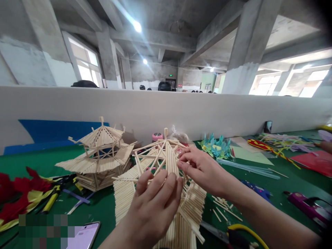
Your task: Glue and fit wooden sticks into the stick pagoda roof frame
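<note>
A pavilion model made of pale wooden sticks [126,193] stands right in front of me, its upper roof part framed and part covered by a row of sticks. My left hand [157,204] curls its fingers over the lower end of that row and hides part of the roof beneath. On the row's right edge, the fingertips of my right hand [198,167] are drawn together against the sticks. Whether a separate loose stick is between them is hidden. To the left stands a similar, more fully covered pavilion model [97,155] with two roof tiers.
Scissors [220,233], loose stick pieces [224,207] and a purple tool [308,205] lie on the right. At left are a phone [89,233] and red paper [15,200]. Behind runs a white partition [181,107]; a blue-green paper piece [215,147] sits before it.
</note>
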Motion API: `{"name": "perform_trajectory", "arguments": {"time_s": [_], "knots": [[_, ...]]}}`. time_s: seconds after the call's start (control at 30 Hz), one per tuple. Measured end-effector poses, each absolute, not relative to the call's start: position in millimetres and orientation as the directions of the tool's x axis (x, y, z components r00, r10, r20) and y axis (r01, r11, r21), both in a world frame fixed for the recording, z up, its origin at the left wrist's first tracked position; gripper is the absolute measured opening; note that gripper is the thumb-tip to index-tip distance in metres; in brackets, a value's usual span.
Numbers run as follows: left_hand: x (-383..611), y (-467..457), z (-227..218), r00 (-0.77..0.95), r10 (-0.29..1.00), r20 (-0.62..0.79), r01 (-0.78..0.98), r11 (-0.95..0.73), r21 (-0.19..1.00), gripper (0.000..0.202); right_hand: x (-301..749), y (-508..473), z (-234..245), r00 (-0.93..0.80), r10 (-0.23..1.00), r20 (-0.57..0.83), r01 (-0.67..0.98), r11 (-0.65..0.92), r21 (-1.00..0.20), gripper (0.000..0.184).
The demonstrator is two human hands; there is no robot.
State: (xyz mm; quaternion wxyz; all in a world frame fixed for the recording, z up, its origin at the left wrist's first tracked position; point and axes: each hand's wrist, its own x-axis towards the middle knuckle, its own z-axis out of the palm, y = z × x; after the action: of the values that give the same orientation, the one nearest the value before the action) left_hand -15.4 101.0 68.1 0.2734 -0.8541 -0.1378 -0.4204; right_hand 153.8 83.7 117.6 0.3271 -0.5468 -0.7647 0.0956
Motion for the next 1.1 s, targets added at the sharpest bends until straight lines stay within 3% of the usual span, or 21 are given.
{"name": "perform_trajectory", "arguments": {"time_s": [0.23,0.63,0.8,1.1], "knots": [[-12.5,102.8,67.6,0.509,0.109,0.854,0.492,-0.851,-0.185,0.022,154.6,85.3,120.0,-0.185,0.911,0.368,0.791,0.360,-0.494,0.022],[-7.9,102.4,73.4,0.462,0.110,0.880,0.488,-0.860,-0.149,0.013,155.2,87.0,120.3,-0.210,0.905,0.369,0.772,0.385,-0.506,0.022],[-9.6,103.9,68.5,0.472,0.120,0.874,0.481,-0.865,-0.141,0.019,154.8,87.6,118.5,-0.208,0.900,0.382,0.760,0.395,-0.516,0.021],[-11.8,105.0,62.0,0.484,0.062,0.873,0.477,-0.855,-0.203,0.019,153.7,85.8,116.2,-0.187,0.901,0.391,0.757,0.386,-0.527,0.020]]}}
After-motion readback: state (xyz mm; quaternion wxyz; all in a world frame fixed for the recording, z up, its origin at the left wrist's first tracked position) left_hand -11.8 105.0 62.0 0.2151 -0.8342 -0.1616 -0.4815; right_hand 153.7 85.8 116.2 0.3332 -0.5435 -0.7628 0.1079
